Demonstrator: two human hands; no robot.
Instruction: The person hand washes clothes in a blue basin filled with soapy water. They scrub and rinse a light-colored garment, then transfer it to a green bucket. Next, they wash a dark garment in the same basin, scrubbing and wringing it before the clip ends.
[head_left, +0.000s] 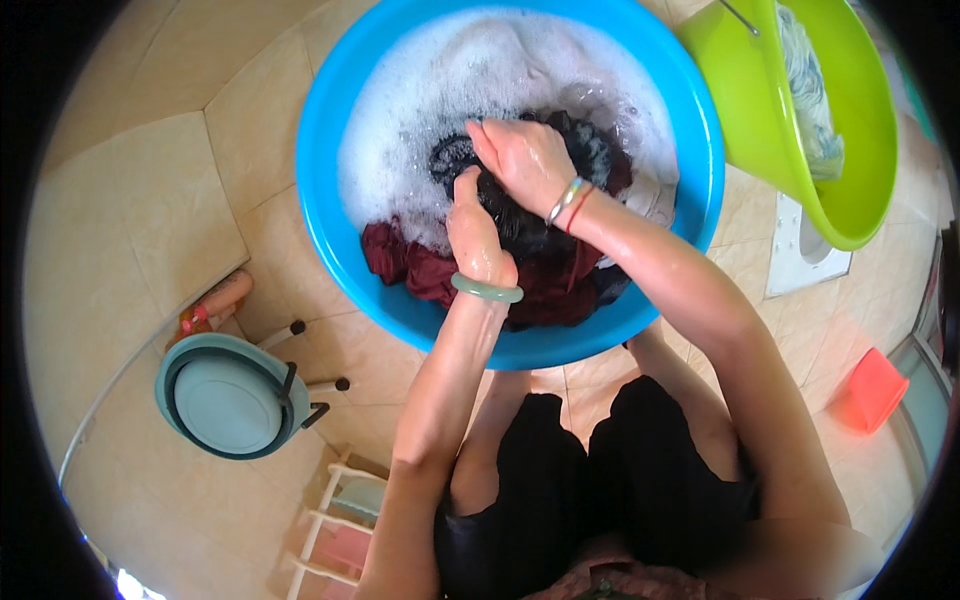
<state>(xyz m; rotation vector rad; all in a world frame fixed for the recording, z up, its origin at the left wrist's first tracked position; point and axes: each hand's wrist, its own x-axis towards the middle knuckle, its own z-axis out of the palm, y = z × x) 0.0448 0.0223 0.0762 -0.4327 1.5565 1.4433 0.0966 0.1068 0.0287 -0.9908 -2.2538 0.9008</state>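
Observation:
Wet black cloth (510, 215) lies bunched in soapy water inside a large blue basin (312, 200). My left hand (476, 232), with a green bangle at the wrist, grips the near side of this cloth, its thumb on top. Just beyond it, my right hand (525, 160) is closed on the same black cloth, its fingers curled and partly hidden. A silver bangle and a red string circle that wrist. Dark red cloth (430, 272) is heaped beside and below my hands. White suds (400, 130) cover the far and left parts of the water.
A lime green bucket (735, 110) with pale cloth (812, 100) in it stands at the far right. To the left is a grey-green basin (228, 405) on a legged support. A red-orange container (872, 390) sits at right, and a white rack (325, 525) at lower left.

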